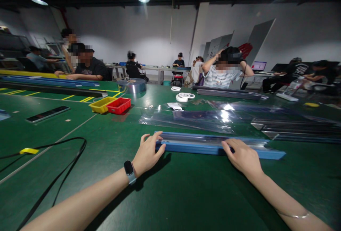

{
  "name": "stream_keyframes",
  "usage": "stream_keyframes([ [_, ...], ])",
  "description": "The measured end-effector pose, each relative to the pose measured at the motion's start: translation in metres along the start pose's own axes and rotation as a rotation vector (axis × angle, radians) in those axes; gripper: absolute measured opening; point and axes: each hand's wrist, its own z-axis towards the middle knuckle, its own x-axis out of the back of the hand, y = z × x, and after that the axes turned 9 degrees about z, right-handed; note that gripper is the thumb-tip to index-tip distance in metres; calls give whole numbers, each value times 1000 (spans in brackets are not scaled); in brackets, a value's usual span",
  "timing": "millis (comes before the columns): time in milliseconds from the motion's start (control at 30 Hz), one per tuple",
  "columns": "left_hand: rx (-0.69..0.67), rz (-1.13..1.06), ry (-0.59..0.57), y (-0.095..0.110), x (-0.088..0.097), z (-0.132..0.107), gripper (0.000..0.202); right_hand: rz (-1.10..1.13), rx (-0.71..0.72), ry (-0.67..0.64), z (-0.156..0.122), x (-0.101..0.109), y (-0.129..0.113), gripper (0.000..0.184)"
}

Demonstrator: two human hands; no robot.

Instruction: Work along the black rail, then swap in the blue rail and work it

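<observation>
A long blue bar wrapped in clear film (pixel 197 145) lies across the green table (pixel 186 195) in front of me. My left hand (pixel 147 153) grips its left end, fingers curled over the top and thumb at the near side; a smartwatch sits on that wrist. My right hand (pixel 242 156) rests on the bar toward its right part, fingers bent over the near edge. Clear plastic sheets (pixel 197 119) lie just behind the bar.
A yellow bin (pixel 100 105) and a red bin (pixel 118 105) stand at mid-left beside a film roll (pixel 132 85). A black cable (pixel 66 169) loops at left. Dark stacked bars (pixel 298 128) lie at right. White tape rolls (pixel 184 97) sit further back. Several people sit at the far side.
</observation>
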Motion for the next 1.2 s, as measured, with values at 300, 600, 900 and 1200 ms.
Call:
stream_keyframes([
  [300,29,2,8,0,0,0,34,-8,-53,-75,0,1,0,34],
  [600,40,6,-11,0,0,0,34,-13,-116,-131,1,0,0,36],
  [900,40,-13,6,-4,-3,1,34,-44,-110,-162,4,1,-2,38],
  [1200,26,-12,-4,-7,-3,1,31,-101,-123,-148,7,0,0,43],
])
